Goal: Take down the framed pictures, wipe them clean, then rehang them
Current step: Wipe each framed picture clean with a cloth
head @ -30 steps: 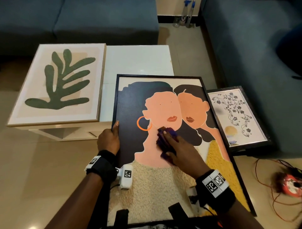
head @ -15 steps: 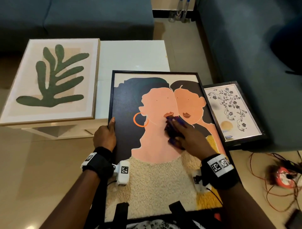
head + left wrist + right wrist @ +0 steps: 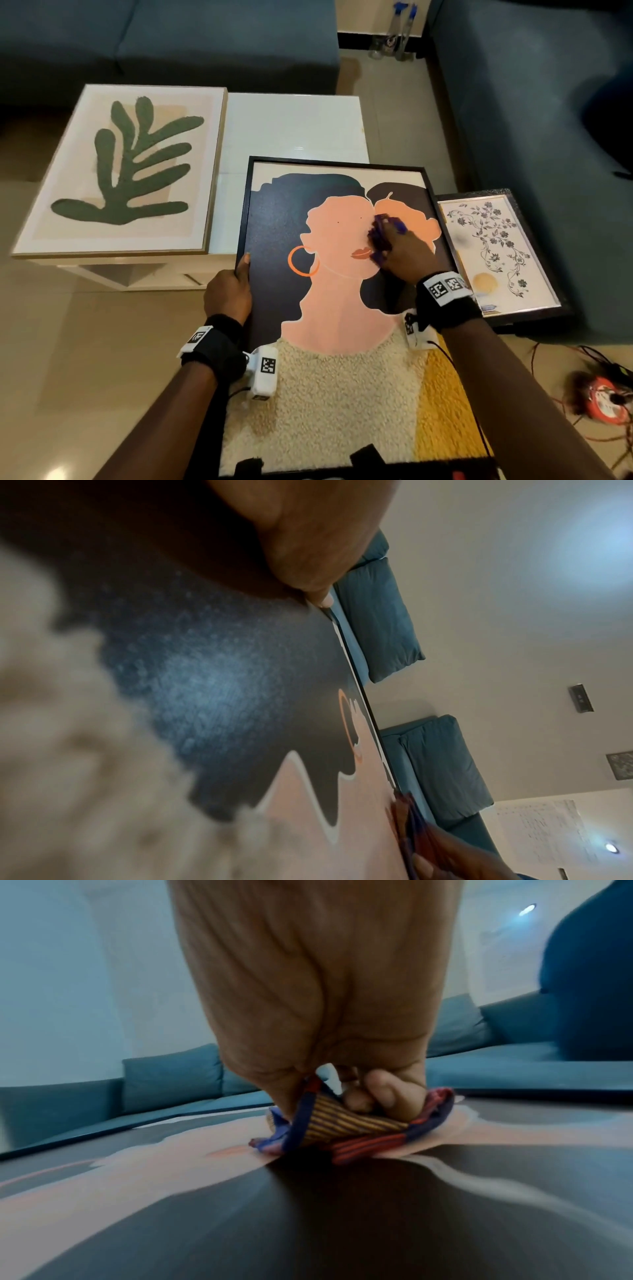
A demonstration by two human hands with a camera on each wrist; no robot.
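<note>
The head camera looks steeply down from above at the portrait picture (image 3: pixel 329 308), with both hands in its lower half. The left wrist camera sits almost against the glass at the frame's left edge, tilted, facing across toward the blue sofa (image 3: pixel 441 764). The right wrist camera skims low along the palm, over the same picture surface, toward the sofa.

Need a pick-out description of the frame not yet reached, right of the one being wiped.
Start at the blue sofa on the right. Against its base lies the floral frame, beside the portrait. It is the smallest: dark frame, black vine print.
</note>
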